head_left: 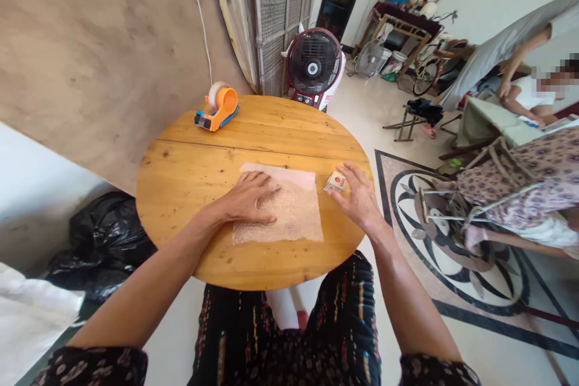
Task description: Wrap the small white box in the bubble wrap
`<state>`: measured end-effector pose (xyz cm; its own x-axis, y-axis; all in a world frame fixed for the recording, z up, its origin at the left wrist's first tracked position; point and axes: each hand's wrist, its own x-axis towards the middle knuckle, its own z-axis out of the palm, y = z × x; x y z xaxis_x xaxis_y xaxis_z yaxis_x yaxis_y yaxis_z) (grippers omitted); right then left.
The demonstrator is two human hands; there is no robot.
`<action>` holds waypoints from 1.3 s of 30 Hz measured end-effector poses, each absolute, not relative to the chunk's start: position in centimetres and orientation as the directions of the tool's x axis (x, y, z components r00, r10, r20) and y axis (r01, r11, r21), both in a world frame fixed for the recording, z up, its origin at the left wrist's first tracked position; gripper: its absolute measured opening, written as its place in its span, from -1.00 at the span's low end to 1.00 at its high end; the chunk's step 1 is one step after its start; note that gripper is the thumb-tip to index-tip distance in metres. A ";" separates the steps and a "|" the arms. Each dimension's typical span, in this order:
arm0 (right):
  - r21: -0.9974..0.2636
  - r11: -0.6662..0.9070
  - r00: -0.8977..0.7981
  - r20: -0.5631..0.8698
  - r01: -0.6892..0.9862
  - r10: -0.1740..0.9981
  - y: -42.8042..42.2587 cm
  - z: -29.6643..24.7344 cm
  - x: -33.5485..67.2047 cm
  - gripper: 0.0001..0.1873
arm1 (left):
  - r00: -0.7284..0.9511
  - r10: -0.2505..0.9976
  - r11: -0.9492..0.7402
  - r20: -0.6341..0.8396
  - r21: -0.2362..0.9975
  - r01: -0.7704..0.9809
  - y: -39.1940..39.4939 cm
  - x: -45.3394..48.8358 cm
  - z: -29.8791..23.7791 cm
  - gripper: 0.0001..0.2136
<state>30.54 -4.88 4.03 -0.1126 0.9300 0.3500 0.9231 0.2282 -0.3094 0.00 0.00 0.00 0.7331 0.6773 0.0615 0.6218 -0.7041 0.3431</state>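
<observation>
A sheet of bubble wrap (296, 217) with a pale pink strip along its far edge lies flat on the round wooden table (190, 175). My left hand (253, 198) rests on the sheet's left part, fingers spread. Just right of the sheet sits a small cream box (335, 181) with a red mark on it. My right hand (356, 196) is around the right side of this box, thumb near its front and fingers behind, the hand curved but not closed. Whether the fingertips touch the box is hard to tell.
An orange and blue tape dispenser (219, 108) stands at the table's far left edge. Behind the table is a heater-like fan (314, 63). Black plastic bags (106, 241) lie on the floor at left. People sit at right near a green-covered table (488, 123).
</observation>
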 end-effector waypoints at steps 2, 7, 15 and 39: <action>-0.292 0.168 -0.087 0.273 0.942 0.958 -4.1 3.3 31.4 -0.28 | 0.741 0.669 -0.711 0.059 0.340 0.615 -0.1 0.1 0.3 -0.29; -0.372 0.070 0.004 0.195 0.926 0.981 -3.3 2.1 32.2 -0.39 | 0.738 0.670 -0.717 0.074 0.323 0.618 -0.2 0.1 0.5 -0.28; -0.860 0.178 -0.116 0.139 0.477 0.983 -6.9 7.4 29.0 -0.48 | 0.742 0.667 -0.710 0.077 0.367 0.600 -0.1 0.1 0.2 -0.29; -0.620 0.440 -0.504 0.082 0.649 0.859 -2.0 4.0 21.8 -0.55 | 0.691 0.722 -0.636 0.048 0.441 0.634 -0.3 0.0 0.2 0.02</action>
